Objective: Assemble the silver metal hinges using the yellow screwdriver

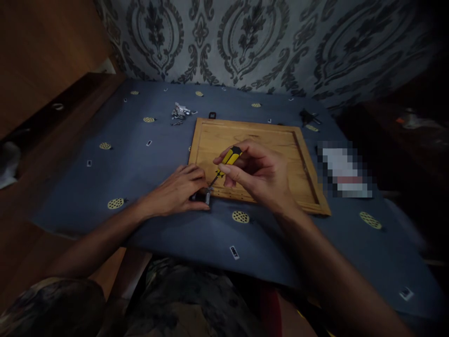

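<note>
My right hand [263, 173] grips a small screwdriver [230, 158] with a yellow and black handle, held between thumb and fingers. Its shaft slants down to the left, and the tip meets a dark metal fitting [202, 197] at the near left corner of a framed wooden panel [252, 135]. With thumb below and fingers above, my left hand [184, 189] holds that fitting against the panel's near edge. The fitting is partly hidden by the fingers. Small dark holes or marks run along the near edge, right of the fitting.
A heap of shiny metal parts [180, 111] lies beyond the panel's left side. A small black piece [212, 115] sits at its far edge. Further right are a dark object [308, 117] and a blurred-out item [345, 171]. A blue patterned cloth [77, 196] covers the table.
</note>
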Tool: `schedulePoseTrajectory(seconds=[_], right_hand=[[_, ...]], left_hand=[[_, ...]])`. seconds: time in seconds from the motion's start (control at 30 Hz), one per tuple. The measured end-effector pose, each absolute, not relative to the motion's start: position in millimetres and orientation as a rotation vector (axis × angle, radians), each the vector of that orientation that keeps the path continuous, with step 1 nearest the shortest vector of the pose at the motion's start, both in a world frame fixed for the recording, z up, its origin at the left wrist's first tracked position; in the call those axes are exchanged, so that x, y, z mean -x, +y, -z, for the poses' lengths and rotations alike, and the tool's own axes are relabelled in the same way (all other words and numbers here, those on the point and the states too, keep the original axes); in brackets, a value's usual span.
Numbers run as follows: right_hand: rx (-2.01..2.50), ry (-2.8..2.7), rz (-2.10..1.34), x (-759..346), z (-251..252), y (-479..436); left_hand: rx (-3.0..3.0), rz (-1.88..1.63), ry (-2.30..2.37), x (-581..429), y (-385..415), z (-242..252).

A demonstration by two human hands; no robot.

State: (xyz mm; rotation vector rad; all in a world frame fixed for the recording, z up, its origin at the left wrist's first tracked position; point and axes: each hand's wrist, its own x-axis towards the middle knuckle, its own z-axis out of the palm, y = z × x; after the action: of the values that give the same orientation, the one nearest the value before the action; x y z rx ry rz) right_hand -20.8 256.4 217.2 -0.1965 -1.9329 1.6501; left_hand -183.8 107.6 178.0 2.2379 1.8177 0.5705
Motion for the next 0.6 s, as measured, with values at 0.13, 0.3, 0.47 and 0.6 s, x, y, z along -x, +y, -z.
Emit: schedulePoseTrajectory(seconds=[0.13, 0.3, 0.47, 0.6], right_hand=[[0.229, -1.822, -1.542, 21.2, -220.5, 251.4], [0.24, -1.824, -1.513, 20.0, -221.8, 252.5], [0.255, -1.889, -1.516, 20.2, -216.4, 253.8], [0.272, -1.894, -1.528, 20.6, -214.0, 253.6]], left_hand=[[-2.254, -0.55, 1.821, 183.4, 107.5, -180.0], [-2.27, -0.565, 1.802, 183.4, 107.3, -181.4], [-2.286, -0.585, 1.807, 183.4, 107.0, -178.3], [-2.273, -0.589, 1.813, 183.2, 106.8, -177.9]])
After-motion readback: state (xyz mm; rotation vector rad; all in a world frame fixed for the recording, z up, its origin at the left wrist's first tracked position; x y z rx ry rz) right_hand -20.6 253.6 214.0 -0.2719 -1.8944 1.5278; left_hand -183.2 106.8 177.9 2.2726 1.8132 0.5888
